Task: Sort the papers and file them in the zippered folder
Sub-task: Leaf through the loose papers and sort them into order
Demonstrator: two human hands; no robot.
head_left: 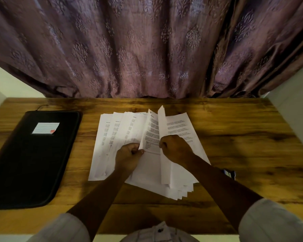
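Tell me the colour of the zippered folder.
Black, the folder bearing a white lined label; seen best in the head view.

A wooden bench (243,137) with a warm brown, strongly grained top fills the lower half of the view. Behind its far edge hangs a purple curtain (147,49) in deep folds, embossed with a repeating floral motif. Pale walls close in at the left (7,81) and right (297,110). A small dark object (229,172) (partly hidden, too blurred to identify) lies on the bench's right side.
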